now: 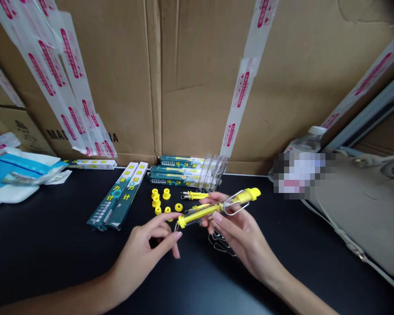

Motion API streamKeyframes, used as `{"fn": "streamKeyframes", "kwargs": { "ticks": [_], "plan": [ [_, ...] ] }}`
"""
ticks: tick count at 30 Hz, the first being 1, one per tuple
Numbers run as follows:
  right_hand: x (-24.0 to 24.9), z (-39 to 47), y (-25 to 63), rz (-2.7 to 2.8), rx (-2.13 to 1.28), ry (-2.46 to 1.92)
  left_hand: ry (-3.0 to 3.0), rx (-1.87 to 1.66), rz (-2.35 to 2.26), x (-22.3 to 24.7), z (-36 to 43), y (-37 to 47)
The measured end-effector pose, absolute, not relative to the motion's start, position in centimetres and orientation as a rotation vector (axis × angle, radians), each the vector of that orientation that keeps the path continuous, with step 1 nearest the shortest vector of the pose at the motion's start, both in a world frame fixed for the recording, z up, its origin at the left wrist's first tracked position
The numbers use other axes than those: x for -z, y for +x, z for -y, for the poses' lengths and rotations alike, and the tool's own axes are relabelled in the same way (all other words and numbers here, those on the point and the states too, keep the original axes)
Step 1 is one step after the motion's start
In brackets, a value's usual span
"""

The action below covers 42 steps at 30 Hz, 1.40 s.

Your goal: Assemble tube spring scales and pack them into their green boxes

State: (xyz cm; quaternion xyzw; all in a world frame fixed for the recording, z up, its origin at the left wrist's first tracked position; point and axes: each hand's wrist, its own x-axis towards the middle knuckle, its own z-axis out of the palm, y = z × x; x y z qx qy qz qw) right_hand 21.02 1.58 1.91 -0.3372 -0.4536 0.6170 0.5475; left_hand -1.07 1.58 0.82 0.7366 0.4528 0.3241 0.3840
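Observation:
My right hand (241, 238) is closed round a tubular spring scale (202, 213), with a clear barrel, a yellow inner part and a yellow cap at its upper right end. A wire loop stands out near that cap. At the lower left end, my left hand (151, 245) pinches the scale's small metal hook (176, 226) between thumb and forefinger. Just behind the hands lie several yellow plastic collars (166, 194) and yellow rods with metal ends (197, 195), partly hidden by my fingers. Bent wire loops (223, 245) rest on the black table under my right hand.
Clear plastic tubes (213, 170) lean on stacked spring-scale boxes (175, 179) at the back. Two more slim boxes (121, 197) lie to the left, near a blue-and-white plastic bag (22, 170). At right are a bottle (310, 140) and a grey-beige bag (367, 210). Large cartons (197, 87) wall the back.

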Motion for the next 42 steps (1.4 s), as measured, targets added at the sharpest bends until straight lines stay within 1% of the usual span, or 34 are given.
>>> {"fn": "streamKeyframes", "kwargs": {
  "ticks": [4,8,11,14,17,21,24,28,31,34,36,38,42],
  "plan": [
    [-2.5,-2.2,21.9,0.921,-1.551,-0.69,2.059,-1.015,-1.205,-0.7,-2.3,-2.2],
    [-2.8,-2.7,22.3,0.898,-1.527,-0.739,2.333,-1.212,-1.239,-1.2,-3.6,-3.4],
    [-2.7,-3.1,22.7,0.908,-1.471,-0.776,2.507,-1.232,-1.236,-1.6,-4.1,-4.1],
    [-2.6,-3.5,23.3,0.883,-1.428,-0.803,2.532,-1.215,-1.255,-1.7,-4.0,-4.8],
    [-2.7,-3.7,23.9,0.861,-1.397,-0.818,2.437,-1.213,-1.279,-1.5,-3.5,-5.2],
    [-2.7,-3.5,23.9,0.838,-1.388,-0.821,2.089,-1.096,-1.4,-1.5,-3.2,-5.3],
    [-2.5,-3.0,23.1,0.844,-1.429,-0.8,1.918,-1.078,-1.409,-1.8,-2.9,-5.0],
    [-2.4,-2.8,22.7,0.843,-1.501,-0.795,1.943,-1.223,-1.433,-2.5,-2.2,-5.0],
    [-2.6,-3.2,23.4,0.772,-1.412,-0.794,1.709,-1.42,-1.534,-3.1,-2.6,-5.9],
    [-2.8,-3.6,24.1,0.738,-1.366,-0.808,1.537,-1.501,-1.515,-3.9,-4.2,-6.9],
    [-2.9,-3.6,24.1,0.74,-1.389,-0.801,1.615,-1.423,-1.494,-4.7,-5.5,-7.1],
    [-2.8,-3.4,23.8,0.747,-1.417,-0.793,1.835,-1.311,-1.458,-5.6,-6.9,-6.8],
    [-2.7,-3.4,23.5,0.733,-1.433,-0.803,2.517,-1.035,-1.374,-7.9,-9.9,-5.3]
  ]
}}
